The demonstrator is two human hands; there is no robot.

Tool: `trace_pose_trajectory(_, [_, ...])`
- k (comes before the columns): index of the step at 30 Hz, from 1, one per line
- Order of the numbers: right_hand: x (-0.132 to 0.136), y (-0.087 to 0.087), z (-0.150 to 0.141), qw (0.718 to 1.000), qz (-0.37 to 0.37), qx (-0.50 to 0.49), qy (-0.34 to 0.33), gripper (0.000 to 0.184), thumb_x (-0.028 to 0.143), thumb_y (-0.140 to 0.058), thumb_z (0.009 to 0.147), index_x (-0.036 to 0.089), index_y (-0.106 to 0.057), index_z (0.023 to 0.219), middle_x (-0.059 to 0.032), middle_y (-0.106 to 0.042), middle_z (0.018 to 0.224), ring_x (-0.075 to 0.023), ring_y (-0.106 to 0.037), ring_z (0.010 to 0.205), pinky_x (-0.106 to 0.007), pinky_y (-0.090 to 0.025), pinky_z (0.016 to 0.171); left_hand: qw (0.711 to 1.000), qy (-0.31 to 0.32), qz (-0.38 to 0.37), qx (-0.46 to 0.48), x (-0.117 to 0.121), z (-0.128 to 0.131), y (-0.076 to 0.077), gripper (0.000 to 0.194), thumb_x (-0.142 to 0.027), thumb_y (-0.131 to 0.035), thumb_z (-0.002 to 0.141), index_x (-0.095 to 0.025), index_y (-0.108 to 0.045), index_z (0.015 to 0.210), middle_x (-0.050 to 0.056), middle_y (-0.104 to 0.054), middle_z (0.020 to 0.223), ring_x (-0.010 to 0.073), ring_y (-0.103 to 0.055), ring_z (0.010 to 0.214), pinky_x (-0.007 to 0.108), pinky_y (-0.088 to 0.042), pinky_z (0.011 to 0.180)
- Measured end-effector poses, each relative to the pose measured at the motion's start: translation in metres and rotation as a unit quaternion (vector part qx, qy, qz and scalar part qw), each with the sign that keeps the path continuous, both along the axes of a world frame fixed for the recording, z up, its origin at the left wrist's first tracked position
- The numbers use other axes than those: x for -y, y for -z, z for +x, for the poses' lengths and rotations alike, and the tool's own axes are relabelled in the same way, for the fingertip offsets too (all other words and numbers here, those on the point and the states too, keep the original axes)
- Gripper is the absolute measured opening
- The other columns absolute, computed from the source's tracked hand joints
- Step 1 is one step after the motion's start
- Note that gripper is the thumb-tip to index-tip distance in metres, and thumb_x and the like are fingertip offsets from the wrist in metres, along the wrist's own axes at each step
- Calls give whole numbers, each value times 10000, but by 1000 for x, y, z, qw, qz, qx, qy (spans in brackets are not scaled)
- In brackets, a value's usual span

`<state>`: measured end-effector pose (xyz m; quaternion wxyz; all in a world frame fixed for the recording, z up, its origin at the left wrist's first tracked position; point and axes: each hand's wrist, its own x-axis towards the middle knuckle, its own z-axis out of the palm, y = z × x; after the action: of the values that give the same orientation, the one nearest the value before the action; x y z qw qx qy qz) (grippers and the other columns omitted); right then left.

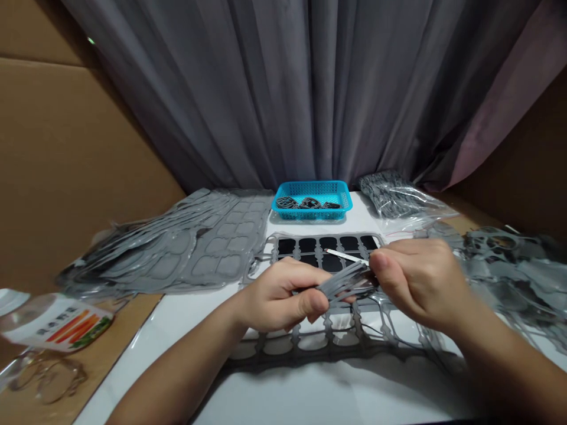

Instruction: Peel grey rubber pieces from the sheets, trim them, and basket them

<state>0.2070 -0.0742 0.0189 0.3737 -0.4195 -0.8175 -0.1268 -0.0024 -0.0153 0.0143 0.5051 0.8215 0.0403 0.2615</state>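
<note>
My left hand is closed round a small bundle of thin grey rubbery pieces, pinched between thumb and fingers. Just right of it, my right hand is curled into a fist with the thumb on top. A thin white stick-like tool juts leftward from that fist; its exact kind I cannot make out. The fist meets the right end of the bundle, and its fingertips are hidden. Beneath both hands lies a grey sheet with rows of rounded openings. Farther back, black panels show through such openings.
A blue basket with dark coiled pieces stands at the back. Stacked grey sheets lie left, grey scraps right. A clear bag sits back right. A bottle and eyeglasses lie on cardboard at left.
</note>
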Motion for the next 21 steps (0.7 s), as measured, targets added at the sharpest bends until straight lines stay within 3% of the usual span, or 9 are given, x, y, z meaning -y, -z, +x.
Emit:
trace_pose_trajectory(16, [1,1,-4,998,42,15,33,458,228,-356,932,194,-417,479,30,-358,408,-99,-300,383,-290,-198,448,999,-13,-33,-5,2,-1,3,341,-367,-501,908,-91,-691,971,-16,-488,510,45,-422,366,136,-337,374])
trace_pose_trajectory(21, [-1,1,0,999,3,-35,-17,435,209,-348,934,196,-388,502,36,-357,428,-92,-298,398,-273,-210,449,998,-15,-58,-18,1,-4,6,357,-382,-499,906,-91,-678,1008,-23,-478,517,37,-412,333,124,-303,324])
